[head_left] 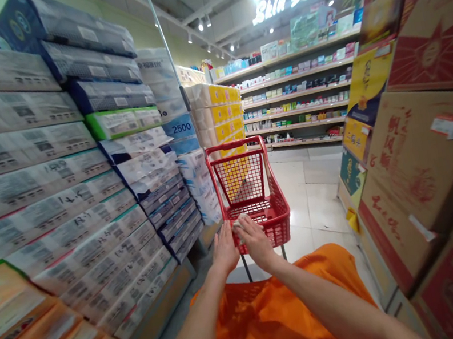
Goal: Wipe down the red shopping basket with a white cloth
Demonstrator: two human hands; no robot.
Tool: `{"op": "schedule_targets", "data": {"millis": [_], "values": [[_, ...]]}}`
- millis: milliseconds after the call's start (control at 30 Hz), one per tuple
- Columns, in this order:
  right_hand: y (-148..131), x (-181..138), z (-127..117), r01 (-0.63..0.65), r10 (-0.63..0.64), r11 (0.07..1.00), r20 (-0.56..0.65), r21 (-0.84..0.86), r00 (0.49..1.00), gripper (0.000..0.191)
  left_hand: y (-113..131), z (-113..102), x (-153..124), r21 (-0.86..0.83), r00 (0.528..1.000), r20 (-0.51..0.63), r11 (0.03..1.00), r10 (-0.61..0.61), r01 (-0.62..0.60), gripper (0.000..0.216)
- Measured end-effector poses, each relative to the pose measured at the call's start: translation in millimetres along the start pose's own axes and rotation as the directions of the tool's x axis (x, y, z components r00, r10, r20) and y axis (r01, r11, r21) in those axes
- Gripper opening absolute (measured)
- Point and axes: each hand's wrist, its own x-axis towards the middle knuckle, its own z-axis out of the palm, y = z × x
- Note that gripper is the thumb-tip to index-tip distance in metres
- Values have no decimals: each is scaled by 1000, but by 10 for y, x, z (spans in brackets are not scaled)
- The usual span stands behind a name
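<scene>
A red shopping cart (pixel 275 216) with a mesh basket stands right in front of me. My right hand (pixel 256 239) presses a small crumpled whitish cloth (pixel 240 222) against the near left corner of the basket's rim. Just left of it, my left hand (pixel 225 249) rests at the outer side of the same corner, its fingers stretched out and nothing visible in them. Part of the cloth is hidden under my right fingers. Inside the basket I see only the red mesh.
Tall stacks of wrapped paper packs (pixel 86 216) line the left side. Cardboard boxes (pixel 437 157) are piled high on the right. Ahead are yellow-and-white packs (pixel 223 113) and shelves (pixel 296 94) of small goods. Pale floor tiles (pixel 322 199) run between. Orange cloth (pixel 286 316) covers my lap.
</scene>
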Motion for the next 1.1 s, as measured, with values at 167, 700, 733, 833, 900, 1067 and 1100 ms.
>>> {"op": "schedule_targets", "data": {"millis": [167,700,733,833,900,1067,1100], "values": [[231,-83,-114,61,-61,998,-3,-18,998,38,7,-61,12,-18,999,43,1000,-1,2,76],[518,-132,-295,-63,62,993,-21,-96,998,39,26,-86,71,-171,997,5,982,-76,76,71],[630,-179,-365,-133,128,984,-50,-114,991,40,36,-68,65,-158,997,4,985,-76,75,70],[715,-243,-423,-220,208,968,-103,-118,973,39,72,-17,53,-130,997,2,989,-71,71,70],[598,-224,-342,-131,125,989,-78,-74,989,37,79,-8,59,-145,998,2,987,-65,65,71],[434,-139,-224,-107,112,992,-76,62,991,36,45,-39,76,-465,992,-96,885,-81,28,70],[443,-135,-247,-183,193,979,-112,91,975,36,56,-29,62,-580,983,-140,814,-120,17,68]]}}
